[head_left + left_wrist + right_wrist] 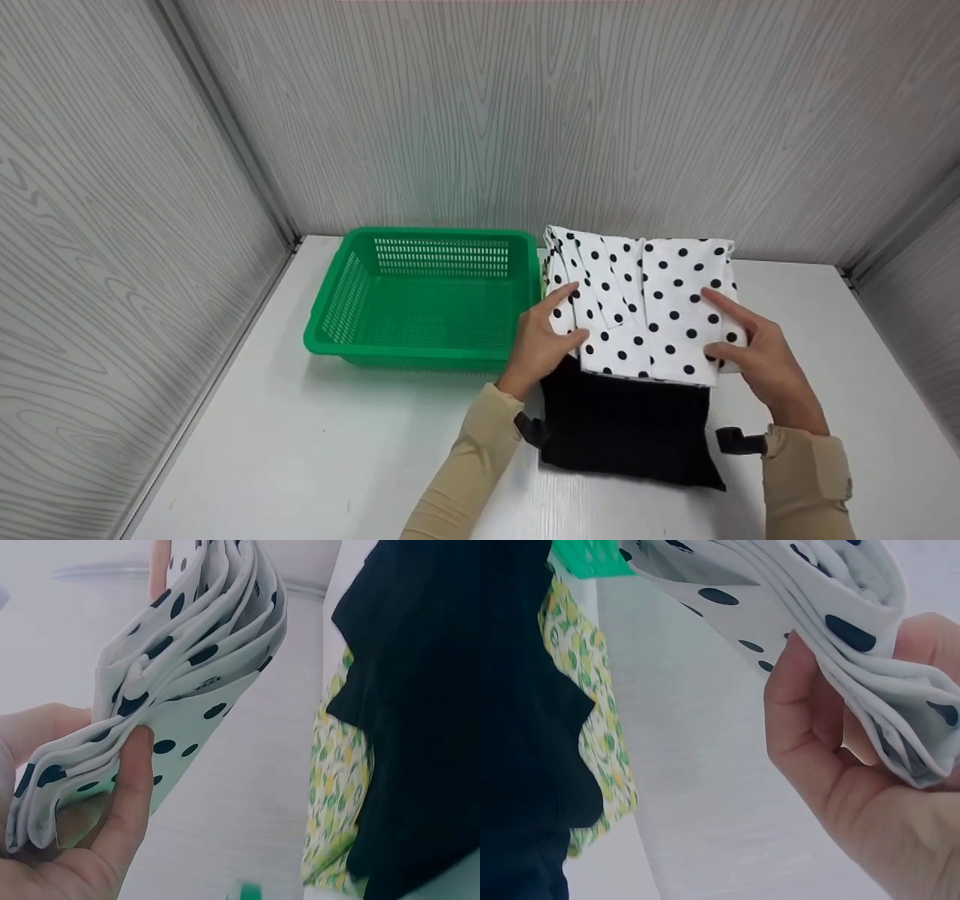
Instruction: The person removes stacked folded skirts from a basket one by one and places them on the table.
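A folded white cloth with black polka dots [675, 315] hangs above a stack of folded cloth, held by its two side edges. My left hand [544, 341] pinches its left edge between thumb and fingers; the left wrist view shows several layers in that grip. At the opposite edge, my right hand [765, 356] pinches the layers likewise. Below lies a black cloth [626, 431], flat on the white table. Under the black cloth, a yellow-and-green patterned cloth [337, 780] shows along one side, also visible as a patterned cloth [592, 697] in the right wrist view.
A green plastic basket [420, 352] with slotted walls stands left of the cloths, close to my left hand. Wood-grain panels [480, 112] enclose the white table [300, 465] at the back and both sides.
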Demonstrator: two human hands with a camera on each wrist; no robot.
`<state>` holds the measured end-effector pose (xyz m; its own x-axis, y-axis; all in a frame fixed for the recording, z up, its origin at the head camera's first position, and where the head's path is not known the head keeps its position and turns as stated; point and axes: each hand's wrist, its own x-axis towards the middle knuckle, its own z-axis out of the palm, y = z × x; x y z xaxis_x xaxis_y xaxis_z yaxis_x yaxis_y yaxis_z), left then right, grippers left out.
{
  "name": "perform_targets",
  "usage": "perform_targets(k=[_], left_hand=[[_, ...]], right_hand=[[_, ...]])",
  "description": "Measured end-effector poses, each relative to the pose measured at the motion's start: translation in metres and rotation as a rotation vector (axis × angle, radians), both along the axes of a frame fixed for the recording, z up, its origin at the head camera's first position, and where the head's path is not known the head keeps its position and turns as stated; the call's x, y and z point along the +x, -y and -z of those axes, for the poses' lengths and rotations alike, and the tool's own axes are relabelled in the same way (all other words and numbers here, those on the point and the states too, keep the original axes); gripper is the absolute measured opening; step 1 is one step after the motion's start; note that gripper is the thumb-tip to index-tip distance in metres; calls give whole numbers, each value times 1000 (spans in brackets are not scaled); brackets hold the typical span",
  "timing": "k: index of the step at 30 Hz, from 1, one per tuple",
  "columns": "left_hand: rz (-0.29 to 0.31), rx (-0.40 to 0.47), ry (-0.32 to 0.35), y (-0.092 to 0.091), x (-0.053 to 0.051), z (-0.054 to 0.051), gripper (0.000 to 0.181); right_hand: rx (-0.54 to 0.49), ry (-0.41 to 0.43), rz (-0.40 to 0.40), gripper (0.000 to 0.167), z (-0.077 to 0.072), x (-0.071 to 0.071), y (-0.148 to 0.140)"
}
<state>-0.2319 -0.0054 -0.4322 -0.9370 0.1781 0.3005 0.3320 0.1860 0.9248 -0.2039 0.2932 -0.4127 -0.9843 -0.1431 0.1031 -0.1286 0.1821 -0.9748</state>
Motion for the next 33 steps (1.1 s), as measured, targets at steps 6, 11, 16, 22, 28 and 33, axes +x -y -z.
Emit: perform_targets(k=[6, 11, 16, 22, 28, 33], left_hand=[[40, 4, 23, -19, 3, 4, 62], [61, -4, 47, -34, 5, 9, 62], [76, -1, 90, -51, 8, 14, 63], [79, -13, 136, -73, 12, 24, 63], [128, -9, 179, -92, 17, 31, 63], [155, -1, 185, -106, 21, 36, 63]], right_hand=[[-82, 22, 24, 78, 6, 8, -21], [-137, 37, 35, 77, 13, 14, -35], [-165, 73, 71, 77, 20, 21, -50], [-197, 113, 110, 79, 29, 28, -69], [-210, 143, 171, 81, 36, 35, -89], [-195, 148, 219, 84, 41, 38, -103]])
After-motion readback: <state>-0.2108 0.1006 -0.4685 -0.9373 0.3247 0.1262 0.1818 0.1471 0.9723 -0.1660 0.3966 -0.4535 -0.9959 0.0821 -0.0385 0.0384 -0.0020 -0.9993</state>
